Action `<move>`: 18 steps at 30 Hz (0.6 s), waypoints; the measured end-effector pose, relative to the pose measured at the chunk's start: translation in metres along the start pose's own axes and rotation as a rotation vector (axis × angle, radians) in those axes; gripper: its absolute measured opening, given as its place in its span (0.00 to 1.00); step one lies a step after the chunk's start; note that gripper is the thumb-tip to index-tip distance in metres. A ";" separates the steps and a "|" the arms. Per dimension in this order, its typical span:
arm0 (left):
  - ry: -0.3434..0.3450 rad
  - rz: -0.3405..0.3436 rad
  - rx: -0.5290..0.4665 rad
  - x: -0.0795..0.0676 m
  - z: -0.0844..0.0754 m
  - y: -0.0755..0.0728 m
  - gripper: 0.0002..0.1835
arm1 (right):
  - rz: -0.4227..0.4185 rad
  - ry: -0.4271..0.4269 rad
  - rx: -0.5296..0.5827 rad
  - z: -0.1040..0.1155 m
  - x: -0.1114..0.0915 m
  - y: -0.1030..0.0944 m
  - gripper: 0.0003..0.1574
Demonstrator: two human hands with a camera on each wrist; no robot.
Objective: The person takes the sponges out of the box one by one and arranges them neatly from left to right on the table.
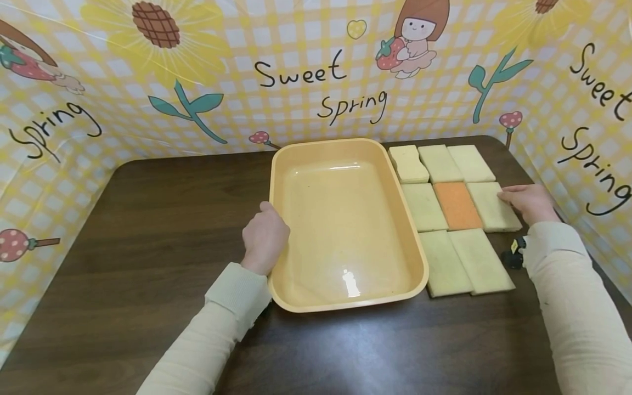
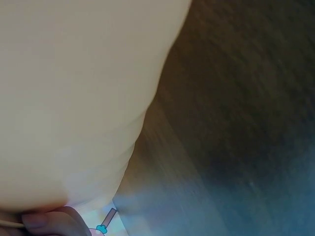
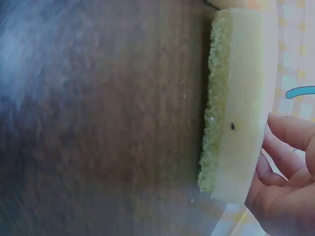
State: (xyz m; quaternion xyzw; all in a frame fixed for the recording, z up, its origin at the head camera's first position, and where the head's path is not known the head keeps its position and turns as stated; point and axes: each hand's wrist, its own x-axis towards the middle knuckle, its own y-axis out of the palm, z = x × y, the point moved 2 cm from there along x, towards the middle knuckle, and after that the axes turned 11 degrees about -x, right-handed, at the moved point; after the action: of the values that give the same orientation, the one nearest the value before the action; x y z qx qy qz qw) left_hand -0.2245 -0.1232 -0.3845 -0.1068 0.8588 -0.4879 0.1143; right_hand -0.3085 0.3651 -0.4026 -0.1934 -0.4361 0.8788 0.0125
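Observation:
My left hand [image 1: 265, 239] grips the left rim of a yellow plastic tray [image 1: 412, 244]; in the left wrist view its fingers [image 2: 54, 222] curl at the rim. On the right, my right hand [image 1: 529, 203] touches the right edge of a pale yellow sponge [image 1: 491, 206], the last in the middle row. The right wrist view shows this sponge [image 3: 241, 108] from the side, flat on the table with a rough greenish layer underneath. Fingertips of the right hand [image 3: 285, 177] rest against its edge. An orange sponge [image 1: 457, 206] lies beside it on the left.
Several more pale sponges [image 1: 481, 260] lie in rows right of the tray, including a wavy-sided one [image 1: 408, 164] at the back. Beneath everything is a dark wooden table [image 1: 187, 219]. A yellow checked cloth [image 1: 296, 44] hangs behind and along both sides.

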 end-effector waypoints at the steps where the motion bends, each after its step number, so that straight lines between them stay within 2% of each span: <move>1: -0.001 0.000 -0.001 0.000 0.000 0.000 0.08 | 0.003 0.000 0.012 0.000 0.000 0.001 0.41; 11: -0.023 0.032 -0.006 0.001 0.000 0.000 0.09 | -0.033 0.058 0.055 0.002 0.001 0.002 0.41; 18: -0.027 0.053 -0.019 0.001 0.000 -0.001 0.11 | -0.094 0.096 0.237 0.005 0.001 0.002 0.38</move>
State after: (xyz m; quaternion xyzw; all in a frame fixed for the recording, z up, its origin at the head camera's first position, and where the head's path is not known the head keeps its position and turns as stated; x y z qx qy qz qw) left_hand -0.2259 -0.1238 -0.3839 -0.0915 0.8642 -0.4752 0.1380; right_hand -0.3111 0.3602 -0.4019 -0.2115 -0.3365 0.9124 0.0973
